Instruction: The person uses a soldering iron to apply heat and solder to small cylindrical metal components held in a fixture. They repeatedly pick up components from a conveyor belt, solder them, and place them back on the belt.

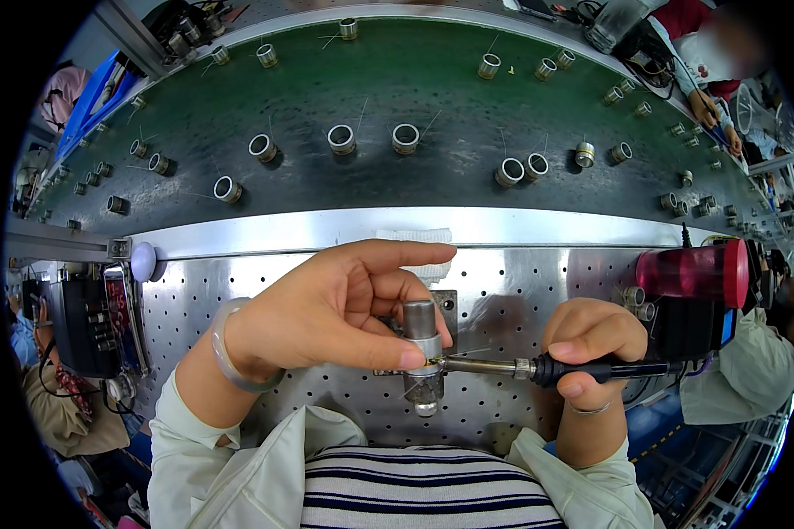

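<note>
In front of my chest stands an upright metal post [420, 319], rounded at its lower end, with a short silver ring [426, 349] around its middle. My left hand [313, 309] pinches the ring between thumb and a bent finger, while its index finger stretches out above the post. A soldering iron [490, 366] lies level in my right hand [595, 337], the fingers wrapped round its black handle. The iron's tip meets the ring's right side, close to my left thumb. Behind the post, a square metal plate [447, 304] is partly hidden.
Beyond the perforated metal worktop [203, 304] runs a green conveyor belt [326, 189] carrying several metal rings [341, 139] with thin wires. A folded white cloth [432, 236] lies behind my left hand. A pink container [692, 273] stands right; a co-worker's hand [704, 108] is far right.
</note>
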`<state>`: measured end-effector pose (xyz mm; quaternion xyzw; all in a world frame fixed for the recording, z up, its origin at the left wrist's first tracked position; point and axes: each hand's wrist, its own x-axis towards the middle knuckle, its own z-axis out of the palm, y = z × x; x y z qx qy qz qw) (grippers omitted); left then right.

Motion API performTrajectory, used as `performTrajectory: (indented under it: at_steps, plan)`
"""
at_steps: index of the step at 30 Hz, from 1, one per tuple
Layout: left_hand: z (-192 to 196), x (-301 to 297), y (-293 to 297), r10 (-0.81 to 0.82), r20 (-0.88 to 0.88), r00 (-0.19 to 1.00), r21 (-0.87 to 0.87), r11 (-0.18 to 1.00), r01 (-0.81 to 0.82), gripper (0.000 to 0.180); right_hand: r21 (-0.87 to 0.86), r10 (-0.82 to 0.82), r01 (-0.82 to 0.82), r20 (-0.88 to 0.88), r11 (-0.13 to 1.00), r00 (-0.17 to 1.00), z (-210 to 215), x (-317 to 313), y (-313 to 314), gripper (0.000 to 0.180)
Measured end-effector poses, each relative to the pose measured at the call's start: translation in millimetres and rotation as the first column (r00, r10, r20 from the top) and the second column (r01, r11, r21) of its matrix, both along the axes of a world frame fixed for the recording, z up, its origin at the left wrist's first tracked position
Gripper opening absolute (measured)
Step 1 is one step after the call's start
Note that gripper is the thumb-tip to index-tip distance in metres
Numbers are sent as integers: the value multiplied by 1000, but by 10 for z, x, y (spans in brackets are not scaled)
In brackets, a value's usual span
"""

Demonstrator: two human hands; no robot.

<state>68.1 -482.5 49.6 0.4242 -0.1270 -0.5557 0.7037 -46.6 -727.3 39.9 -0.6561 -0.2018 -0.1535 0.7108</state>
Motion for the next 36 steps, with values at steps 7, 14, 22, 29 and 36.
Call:
performTrajectory:
  at_steps: [7, 14, 22, 29, 36]
  plan:
    - [37, -50, -45, 33, 15, 999, 19, 999, -34, 80, -57, 24, -22, 31, 998, 999, 31, -3, -31, 21]
    - [42, -73, -86, 48, 31, 998, 36, 998, -49, 79, -49, 11, -9, 28, 999, 1000, 35, -4, -74, 20]
    - [4, 23, -63, -30, -17, 999, -18, 999, 30, 81, 200, -90, 94, -31, 975, 995, 23, -22, -81, 20]
    - [110, 599, 195, 375, 355, 857, -13, 918, -396, 57, 218, -269, 303, -171, 928, 948, 157, 8, 38, 29]
    - [-308, 1845, 1656, -149, 989, -15, 26, 268, -963, 38, 234, -242, 299, -243, 925, 939, 204, 20, 70, 27]
